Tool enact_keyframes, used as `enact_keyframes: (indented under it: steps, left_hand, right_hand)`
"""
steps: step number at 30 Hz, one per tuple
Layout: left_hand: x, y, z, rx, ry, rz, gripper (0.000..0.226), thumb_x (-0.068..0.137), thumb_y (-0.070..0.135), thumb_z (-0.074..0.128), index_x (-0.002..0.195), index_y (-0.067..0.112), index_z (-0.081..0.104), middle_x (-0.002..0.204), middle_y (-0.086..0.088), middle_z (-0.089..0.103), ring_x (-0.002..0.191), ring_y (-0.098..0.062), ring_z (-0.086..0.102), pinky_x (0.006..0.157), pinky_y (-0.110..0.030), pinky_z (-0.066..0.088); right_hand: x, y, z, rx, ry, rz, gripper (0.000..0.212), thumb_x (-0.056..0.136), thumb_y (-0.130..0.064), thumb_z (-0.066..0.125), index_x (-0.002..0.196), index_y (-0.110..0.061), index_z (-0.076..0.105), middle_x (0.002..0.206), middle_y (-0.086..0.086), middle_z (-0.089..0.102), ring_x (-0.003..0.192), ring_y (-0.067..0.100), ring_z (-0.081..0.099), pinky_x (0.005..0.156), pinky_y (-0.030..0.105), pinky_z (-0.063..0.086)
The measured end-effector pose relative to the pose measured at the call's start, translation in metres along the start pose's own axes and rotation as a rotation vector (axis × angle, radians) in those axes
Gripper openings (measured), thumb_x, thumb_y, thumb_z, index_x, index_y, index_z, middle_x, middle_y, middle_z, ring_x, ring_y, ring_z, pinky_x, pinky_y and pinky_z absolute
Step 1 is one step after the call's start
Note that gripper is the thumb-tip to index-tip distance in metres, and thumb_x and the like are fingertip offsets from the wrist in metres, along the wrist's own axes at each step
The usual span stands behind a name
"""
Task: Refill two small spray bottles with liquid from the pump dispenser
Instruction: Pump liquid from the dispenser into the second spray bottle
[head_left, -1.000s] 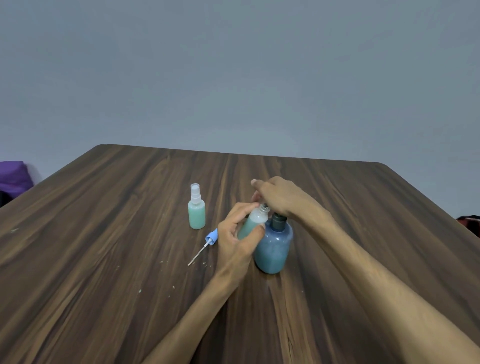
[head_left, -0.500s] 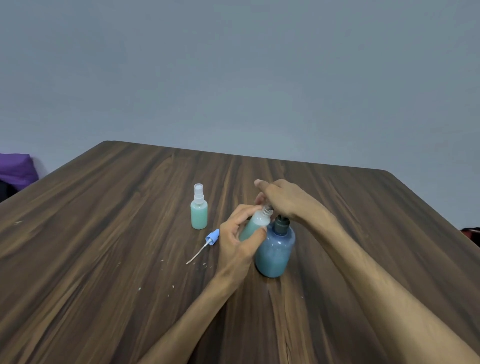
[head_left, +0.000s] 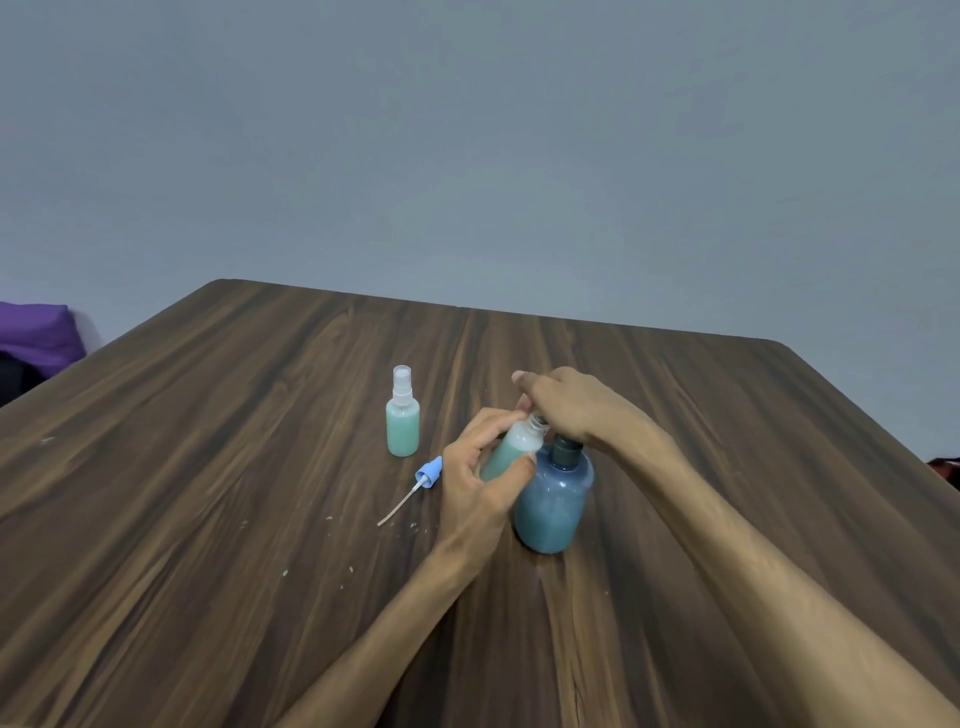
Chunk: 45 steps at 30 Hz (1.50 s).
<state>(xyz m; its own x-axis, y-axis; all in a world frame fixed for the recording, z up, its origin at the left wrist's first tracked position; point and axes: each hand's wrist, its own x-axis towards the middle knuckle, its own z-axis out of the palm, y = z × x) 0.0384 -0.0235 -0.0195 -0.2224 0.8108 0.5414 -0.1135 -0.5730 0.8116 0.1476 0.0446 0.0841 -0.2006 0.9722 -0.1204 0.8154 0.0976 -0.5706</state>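
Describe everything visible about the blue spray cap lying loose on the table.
The blue spray cap lies on its side on the wooden table, unscrewed from any bottle. It looks like light blue plastic, with a thin pale dip tube running from it toward the near left. It sits just in front of the standing capped spray bottle and left of the left hand, whose edge partly hides it. Whether the hand touches it cannot be told.

Dim, flat bluish light, soft faint shadows, no glare, slight wide-angle bend at edges, mild blur
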Motion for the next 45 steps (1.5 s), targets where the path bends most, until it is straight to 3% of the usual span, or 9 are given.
enact_keyframes:
  steps: [6,12,15,19,25,34,38,42,45]
  left_hand:
    - [0.002,0.001,0.0,0.017,-0.007,0.005,0.026,0.084,-0.002,0.063,0.106,0.003,0.076,0.104,-0.012,0.071,0.104,-0.03,0.068,0.093,-0.042,0.057]
    - [0.002,0.001,0.001,0.004,0.001,0.023,0.025,0.085,-0.003,0.063,0.106,0.003,0.076,0.103,-0.012,0.072,0.103,-0.029,0.068,0.092,-0.034,0.055]
    - [0.001,0.001,-0.001,0.004,0.002,0.007,0.026,0.084,-0.003,0.063,0.107,0.003,0.076,0.104,-0.012,0.072,0.103,-0.029,0.069,0.092,-0.035,0.056]
    - [0.001,0.0,-0.001,0.003,0.0,0.032,0.027,0.084,-0.002,0.064,0.108,0.004,0.076,0.105,-0.01,0.073,0.105,-0.029,0.069,0.095,-0.041,0.056]
    - [0.001,0.001,0.0,-0.03,0.012,0.009,0.029,0.084,-0.004,0.062,0.108,0.003,0.076,0.105,-0.012,0.072,0.105,-0.029,0.069,0.094,-0.035,0.055]
    - [0.0,-0.001,-0.002,-0.03,0.011,0.001,0.025,0.084,-0.002,0.063,0.105,0.002,0.076,0.103,-0.015,0.071,0.103,-0.034,0.068,0.093,-0.046,0.055]
    - [0.002,0.001,-0.001,-0.041,0.006,0.013,0.028,0.084,-0.003,0.063,0.107,0.003,0.076,0.105,-0.014,0.072,0.105,-0.03,0.069,0.094,-0.036,0.055]
    - [0.001,-0.002,-0.002,-0.034,-0.006,0.014,0.026,0.084,-0.003,0.063,0.107,0.001,0.075,0.103,-0.015,0.07,0.102,-0.033,0.067,0.092,-0.037,0.055]
    - [0.002,-0.002,-0.001,-0.018,-0.005,0.035,0.024,0.084,0.0,0.064,0.106,0.002,0.075,0.103,-0.013,0.071,0.103,-0.03,0.068,0.093,-0.036,0.055]
  right_hand:
    - [0.003,0.0,0.002,-0.059,0.038,0.007,0.05,0.097,-0.052,0.036,0.094,-0.02,0.074,0.098,0.005,0.075,0.092,0.028,0.07,0.096,0.047,0.054]
    - [0.003,-0.001,-0.004,-0.026,0.059,-0.028,0.058,0.098,-0.059,0.033,0.098,-0.017,0.073,0.093,0.004,0.075,0.088,0.027,0.072,0.093,0.047,0.055]
    - [0.002,0.0,0.003,-0.071,0.037,-0.011,0.054,0.096,-0.057,0.034,0.092,-0.02,0.073,0.094,0.004,0.075,0.088,0.028,0.072,0.095,0.048,0.055]
    - [0.0,-0.002,-0.004,-0.013,0.078,-0.036,0.059,0.101,-0.06,0.033,0.101,-0.017,0.074,0.096,0.003,0.075,0.09,0.026,0.071,0.095,0.047,0.054]
    - [0.0,-0.002,-0.002,-0.059,0.062,-0.035,0.058,0.1,-0.06,0.034,0.097,-0.017,0.073,0.094,0.003,0.075,0.087,0.027,0.072,0.095,0.046,0.055]
    - [-0.001,-0.004,0.0,-0.084,0.022,-0.021,0.053,0.099,-0.058,0.036,0.093,-0.02,0.073,0.094,0.003,0.075,0.089,0.026,0.071,0.095,0.047,0.055]
    - [-0.001,-0.006,-0.006,-0.041,0.05,-0.042,0.055,0.1,-0.059,0.034,0.097,-0.019,0.072,0.097,0.003,0.074,0.088,0.026,0.072,0.094,0.046,0.055]
    - [-0.002,-0.002,0.002,-0.101,0.046,-0.02,0.052,0.098,-0.058,0.036,0.091,-0.021,0.072,0.091,0.004,0.075,0.087,0.026,0.071,0.094,0.047,0.055]
    - [-0.001,-0.006,-0.007,-0.067,0.072,-0.049,0.059,0.1,-0.061,0.034,0.098,-0.017,0.073,0.091,0.002,0.075,0.086,0.024,0.071,0.091,0.045,0.055]
